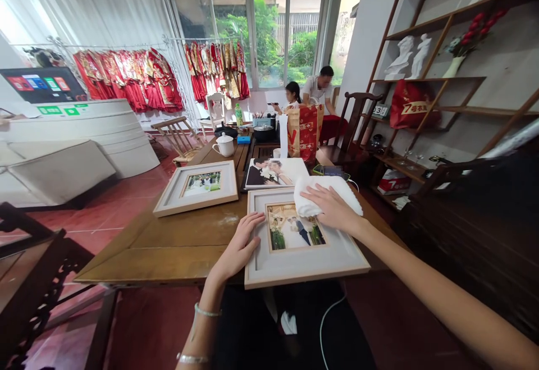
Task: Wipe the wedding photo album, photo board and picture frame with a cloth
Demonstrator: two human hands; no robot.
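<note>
A framed wedding photo [297, 229] in a pale wood frame with a wide white mat lies at the table's near edge, its near side reaching the edge. My left hand [239, 246] rests on the frame's left side, fingers stretched out. At the upper right of the same frame, my right hand [326, 204] bears down on a folded white towel [343, 190], with its fingers over the cloth. The towel hides that corner of the frame. Farther left lies a second framed photo [200, 185]. Behind the near frame is a white-edged photo panel [269, 172] of a couple.
On the wooden table [168, 252] stand a lidded white cup [224, 145] and a red-and-tan paper bag [304, 131]. A phone [330, 172] with a white cable lies beside the towel. Two people are at the far end. Shelves [442, 78] rise on the right.
</note>
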